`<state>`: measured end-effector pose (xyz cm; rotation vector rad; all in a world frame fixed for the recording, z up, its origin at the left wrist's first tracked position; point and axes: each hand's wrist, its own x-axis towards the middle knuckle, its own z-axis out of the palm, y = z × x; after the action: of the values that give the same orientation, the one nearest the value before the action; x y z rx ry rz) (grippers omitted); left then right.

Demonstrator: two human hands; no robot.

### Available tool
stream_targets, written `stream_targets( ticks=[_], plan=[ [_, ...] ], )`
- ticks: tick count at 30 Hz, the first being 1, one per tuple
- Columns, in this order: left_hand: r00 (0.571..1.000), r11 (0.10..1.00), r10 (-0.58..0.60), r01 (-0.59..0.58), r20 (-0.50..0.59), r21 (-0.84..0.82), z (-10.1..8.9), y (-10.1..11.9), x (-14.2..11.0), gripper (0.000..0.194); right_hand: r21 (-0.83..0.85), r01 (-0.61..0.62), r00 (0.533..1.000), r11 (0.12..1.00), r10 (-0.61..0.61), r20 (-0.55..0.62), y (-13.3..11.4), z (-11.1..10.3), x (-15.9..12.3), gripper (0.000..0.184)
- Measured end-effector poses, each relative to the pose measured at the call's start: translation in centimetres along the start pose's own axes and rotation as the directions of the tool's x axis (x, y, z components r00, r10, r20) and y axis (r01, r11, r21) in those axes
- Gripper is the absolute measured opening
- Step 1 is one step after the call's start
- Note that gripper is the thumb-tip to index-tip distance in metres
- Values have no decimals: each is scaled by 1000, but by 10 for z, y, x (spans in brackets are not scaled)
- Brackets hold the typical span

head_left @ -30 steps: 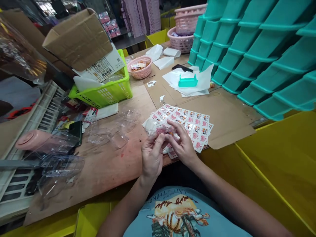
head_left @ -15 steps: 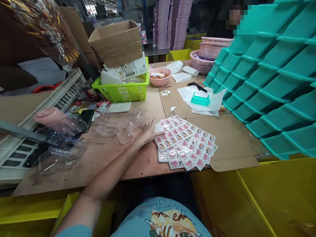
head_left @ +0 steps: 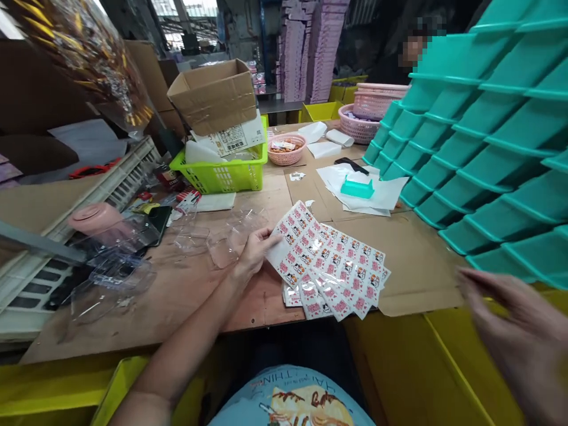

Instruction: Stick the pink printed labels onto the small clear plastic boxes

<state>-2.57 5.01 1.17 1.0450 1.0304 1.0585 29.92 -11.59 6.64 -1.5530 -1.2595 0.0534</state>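
My left hand (head_left: 258, 247) is closed on the left edge of a sticker sheet (head_left: 296, 244), thumb on top. The sheet is tilted up over a fan of more sticker sheets (head_left: 350, 263), printed with pink patterns and small cartoon cats, at the table's front edge. My right hand (head_left: 510, 319) hangs at the lower right, beyond the cardboard and over a yellow bin, blurred by motion. Its thumb and forefinger come together in a pinch; whatever is between them is too small or smeared to make out.
Stacked teal trays (head_left: 483, 148) rise on the right. A single teal piece (head_left: 357, 188) lies on white paper. Clear plastic boxes (head_left: 224, 245) are left of my hand. Behind stand a green basket (head_left: 222, 177) with a carton, and a pink basket (head_left: 286, 156). A person (head_left: 399, 59) is at the back.
My left hand has gripped the top sticker sheet and lifted and turned it to the left. My right hand has come into view at the lower right.
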Motion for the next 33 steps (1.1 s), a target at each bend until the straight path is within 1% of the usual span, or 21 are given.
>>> stream_targets(
  ticks=[1,2,3,4,5,6,7,9,11,13,16,18,19,21,23,25,27,28,29,31,33],
  plan=[
    [1000,999,-10,11,16,-38,8,1,-5,42,28,127,988,991,-129,80,-12,23,4,13],
    [999,998,-18,20,31,-67,16,1,-10,41,112,282,937,953,-298,181,-25,50,8,18],
    [999,995,-25,30,46,-96,23,2,-16,41,192,337,885,922,-380,270,-37,79,10,21],
    [997,991,-33,42,67,-130,27,3,-21,40,226,379,846,897,-435,308,-47,108,11,22],
    [995,984,-43,58,91,-169,30,4,-25,39,245,415,822,876,-476,312,-56,135,11,22],
    [992,975,-53,77,117,-208,30,5,-29,37,263,424,814,867,-492,309,-61,158,9,22],
    [988,966,-63,96,141,-242,29,6,-33,34,273,420,818,865,-491,299,-63,176,6,21],
    [985,954,-69,111,158,-278,23,9,-38,29,286,403,832,869,-478,283,-62,196,0,19],
    [990,963,-54,86,128,-256,17,11,-41,26,297,397,829,868,-478,290,-57,200,-5,17],
    [995,976,-24,45,99,-214,13,10,-40,26,310,389,821,868,-479,311,-53,198,-6,15],
    [993,990,88,-79,79,-117,12,5,-36,21,333,321,836,887,-431,341,-54,197,-3,12],
    [981,984,175,-172,77,-49,13,0,-33,17,336,282,841,899,-400,365,-56,199,-1,11],
    [977,980,199,-197,82,-26,14,-1,-32,16,333,275,839,902,-395,374,-56,201,0,12],
    [977,981,193,-192,95,-18,16,-4,-32,16,327,275,842,904,-391,372,-54,203,2,12],
    [986,989,141,-137,86,-55,19,-7,-32,19,337,261,856,905,-378,352,-52,203,3,13],
    [995,990,93,-90,26,-106,21,-9,-33,22,359,239,868,902,-364,337,-51,201,2,13],
    [997,989,75,-79,-34,-127,21,-12,-31,23,373,227,867,900,-361,344,-50,199,2,12],
    [996,990,74,-79,-44,-118,19,-13,-30,23,376,205,869,903,-345,354,-49,198,3,11],
    [996,993,76,-79,-38,-92,17,-15,-28,23,386,156,881,909,-305,362,-48,198,5,11],
    [996,994,93,-92,-16,55,10,-19,-24,21,434,-28,922,900,-145,360,-42,196,13,15],
    [991,964,132,-119,-39,240,4,-22,-20,19,512,-193,960,837,52,275,-34,194,26,19]
  ],
)
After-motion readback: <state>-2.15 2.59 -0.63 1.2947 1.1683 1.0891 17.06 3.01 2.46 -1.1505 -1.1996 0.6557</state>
